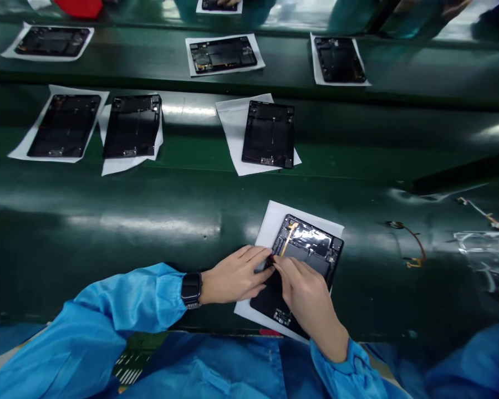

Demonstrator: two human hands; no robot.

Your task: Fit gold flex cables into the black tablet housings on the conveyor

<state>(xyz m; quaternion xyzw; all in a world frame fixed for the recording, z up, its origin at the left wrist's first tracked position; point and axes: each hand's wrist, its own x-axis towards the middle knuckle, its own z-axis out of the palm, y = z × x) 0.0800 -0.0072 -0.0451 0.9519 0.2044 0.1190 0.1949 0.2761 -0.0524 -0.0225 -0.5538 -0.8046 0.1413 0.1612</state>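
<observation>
Black rectangular tablet housing (305, 249), its upper half under shiny foil with a thin orange flex cable (290, 238) running across it, lies tilted on a white paper sheet (283, 221). The sheet sits at the near edge of a glossy dark green work surface (108, 233), at 6 o'clock in the view and directly under both hands.

The left hand (235, 275) reaches in from 9 o'clock, its fingers extended and not clenched, with the tips at the housing's left edge. The right hand (303, 293) comes in from 5 o'clock and lies over the housing's lower part, its thumb and fingers drawn together at that same edge, touching the left fingertips. Whether either hand pinches a small part there is hidden by the fingers, so I cannot tell.

A black smartwatch (191, 289) sits on the left wrist, and bright blue smock sleeves (125, 310) cover both arms. At 3 o'clock, well apart from the hands, lie two loose flex cables (411, 244) and a crumpled clear plastic film (482, 249). From 10 to 12 o'clock, two rows of dark tablet housings (268, 134) rest on their own white paper sheets (233, 127).
</observation>
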